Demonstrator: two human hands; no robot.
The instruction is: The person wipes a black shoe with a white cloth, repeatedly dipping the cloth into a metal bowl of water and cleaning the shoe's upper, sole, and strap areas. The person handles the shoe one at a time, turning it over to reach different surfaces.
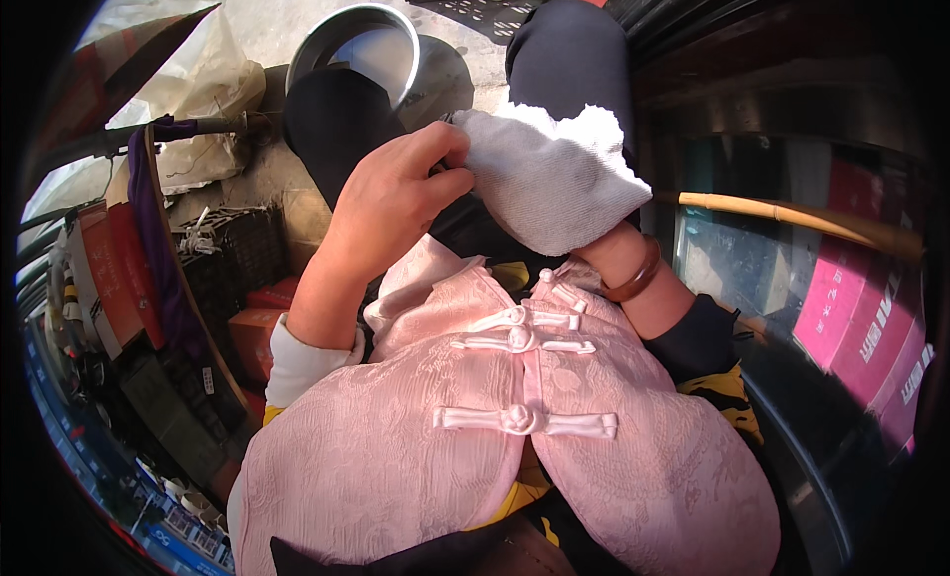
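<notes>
A whitish-grey textured cloth (559, 180) with a ragged far edge is spread over my lap, between my knees and the front of my pink vest. At its left edge my left hand (416, 175) is closed, thumb and bent fingers pinching the cloth. A small dark bit shows by those fingertips, too small to name. My right hand lies under the cloth, so its fingers are hidden; only the wrist (612, 254), with a brown bangle (638, 274), comes out below it.
Beyond my left knee stands a round metal basin (408, 27). Clear plastic sheeting (223, 81) and a dark woven basket (242, 244) are at the left, near a hanging purple cloth (170, 230). A bamboo pole (762, 210) and pink boxes (851, 309) are at the right.
</notes>
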